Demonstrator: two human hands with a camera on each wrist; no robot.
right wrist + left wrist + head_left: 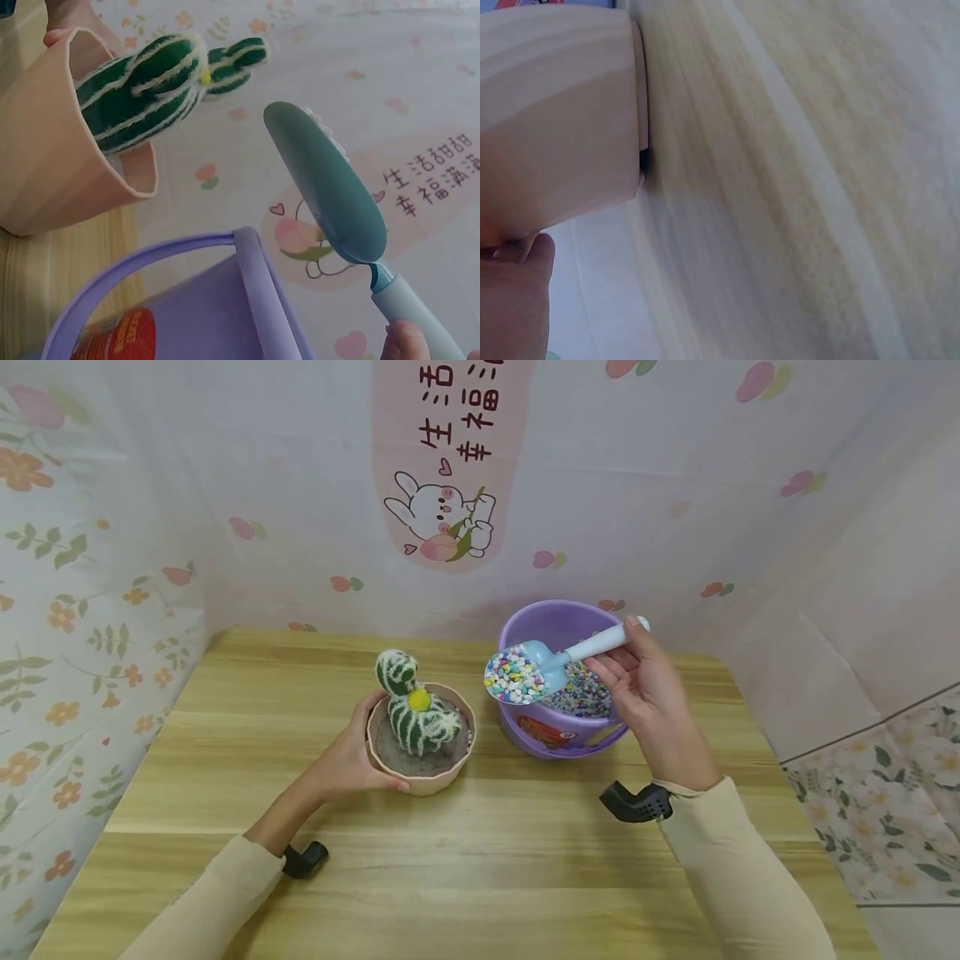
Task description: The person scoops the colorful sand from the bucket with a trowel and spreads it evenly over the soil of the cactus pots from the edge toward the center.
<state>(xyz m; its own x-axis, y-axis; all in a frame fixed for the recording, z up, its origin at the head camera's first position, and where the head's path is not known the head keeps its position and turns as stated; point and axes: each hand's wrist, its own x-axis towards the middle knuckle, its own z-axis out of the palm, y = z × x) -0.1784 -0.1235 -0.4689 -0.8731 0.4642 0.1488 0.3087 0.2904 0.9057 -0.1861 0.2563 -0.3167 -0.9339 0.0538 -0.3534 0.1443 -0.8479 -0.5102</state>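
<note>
from where i stand, a person's left hand [352,760] is wrapped round the side of a pale peach pot [427,783], thumb along the near wall and fingers on the far side, clamped on it. the pot sits on the left half of the wood-grain table [375,868], and out of its grey soil [390,750] rises a green cactus [412,731] with fuzzy white stripes and a yellow tuft where its upper stem joins. a few pale pebbles show at the soil's right edge. over to the right, the right hand [648,689] grips a light blue shovel [553,672] near the end of its white handle, thumb on top and fingers beneath, clamped on it. the shovel is held above a purple bucket [570,620], its tip reaching past the left rim toward the pot, and its blade carries a heap of coloured pebbles [513,677], white, pink, yellow and blue; more of the same lie inside the bucket. the bucket stands just beside the pot, a red label on its front. behind it all hangs a white cloth [292,468] printed with fruit and a rabbit [435,510]
</note>
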